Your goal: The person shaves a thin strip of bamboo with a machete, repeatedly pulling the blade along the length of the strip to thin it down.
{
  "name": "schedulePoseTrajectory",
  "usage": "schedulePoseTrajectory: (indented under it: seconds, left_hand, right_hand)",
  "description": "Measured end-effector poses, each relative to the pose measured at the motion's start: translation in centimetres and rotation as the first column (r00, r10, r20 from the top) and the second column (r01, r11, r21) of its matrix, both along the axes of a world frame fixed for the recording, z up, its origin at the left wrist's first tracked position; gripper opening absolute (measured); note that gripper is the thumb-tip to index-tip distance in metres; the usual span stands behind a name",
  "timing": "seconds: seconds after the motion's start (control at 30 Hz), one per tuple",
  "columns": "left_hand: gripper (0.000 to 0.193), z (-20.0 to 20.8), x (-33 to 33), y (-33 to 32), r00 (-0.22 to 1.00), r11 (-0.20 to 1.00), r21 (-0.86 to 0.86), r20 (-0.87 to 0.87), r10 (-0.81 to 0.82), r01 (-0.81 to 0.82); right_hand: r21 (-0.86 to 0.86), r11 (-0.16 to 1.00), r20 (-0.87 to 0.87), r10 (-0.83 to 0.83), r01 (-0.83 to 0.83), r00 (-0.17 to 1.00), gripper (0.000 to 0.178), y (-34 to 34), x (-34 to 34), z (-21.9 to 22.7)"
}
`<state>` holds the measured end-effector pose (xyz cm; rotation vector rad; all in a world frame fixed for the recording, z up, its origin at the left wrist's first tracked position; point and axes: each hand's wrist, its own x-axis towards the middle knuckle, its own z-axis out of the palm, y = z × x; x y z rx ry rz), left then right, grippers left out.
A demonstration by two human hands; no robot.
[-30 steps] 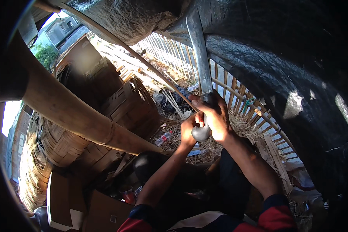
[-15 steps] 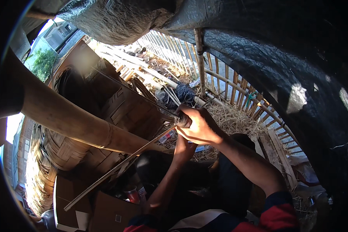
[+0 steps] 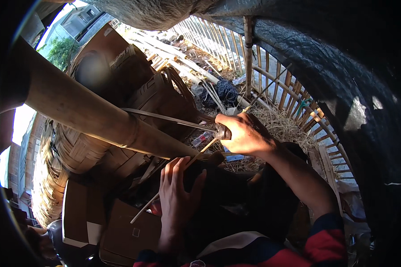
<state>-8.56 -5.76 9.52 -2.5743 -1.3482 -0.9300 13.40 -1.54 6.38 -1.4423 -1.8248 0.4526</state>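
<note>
My right hand (image 3: 247, 135) is closed around the dark handle of a long, narrow-bladed knife (image 3: 169, 119), whose pale-lit blade points left. A thin bamboo strip (image 3: 145, 209) slants from the lower left up to the right hand. Beyond that hand a thin stick continues in line toward the fence; whether it is the same strip is hidden. My left hand (image 3: 176, 189) is open, fingers stretched and thumb apart, with the strip passing beneath its fingers.
A thick bamboo pole (image 3: 89, 115) crosses from upper left to centre. Woven bamboo baskets (image 3: 78, 169) and cardboard boxes (image 3: 127, 236) stand on the left. Straw (image 3: 280, 131) lies before a bamboo fence (image 3: 278, 84). Dark plastic sheeting (image 3: 334, 58) hangs at the right.
My left hand has come away from beside the right hand, moving down and left along the strip with its fingers opening. The knife blade now lies flatter and catches light. The view has shifted slightly.
</note>
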Motion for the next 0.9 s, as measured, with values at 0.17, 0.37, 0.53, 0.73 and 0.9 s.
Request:
schedulePoseTrajectory:
  seconds: [0.17, 0.37, 0.53, 0.73, 0.9]
  left_hand:
    - [0.022, -2.3, 0.2, 0.4, 0.998, 0.839, -0.542, -0.064, 0.002, -0.037]
    - [0.022, -4.9, 0.1, 2.6, 0.985, 0.652, -0.754, 0.160, 0.064, 0.080]
    - [0.025, -7.2, 0.7, 4.4, 0.775, 0.361, -0.787, 0.593, 0.217, 0.501]
    - [0.025, -6.9, 3.9, 6.8, 0.515, 0.279, -0.650, 0.743, 0.427, 0.707]
    - [0.029, -8.6, 5.8, 7.1, 0.581, 0.117, -0.679, 0.693, 0.426, 0.725]
  right_hand:
    - [-0.071, 0.997, 0.031, 0.012, -0.009, 0.999, 0.022, -0.4, 1.8, -1.2]
    - [0.295, 0.952, -0.012, 0.089, -0.082, 0.996, 0.037, -0.8, 2.7, -1.6]
    - [0.009, 1.000, 0.096, 0.014, -0.015, 0.995, 0.036, -2.4, 4.7, -0.9]
    - [0.325, 0.928, 0.430, -0.315, 0.180, 0.846, 0.048, -4.8, 8.7, -2.6]
    - [0.416, 0.908, 0.538, -0.293, 0.054, 0.790, 0.046, -5.6, 10.7, -3.3]
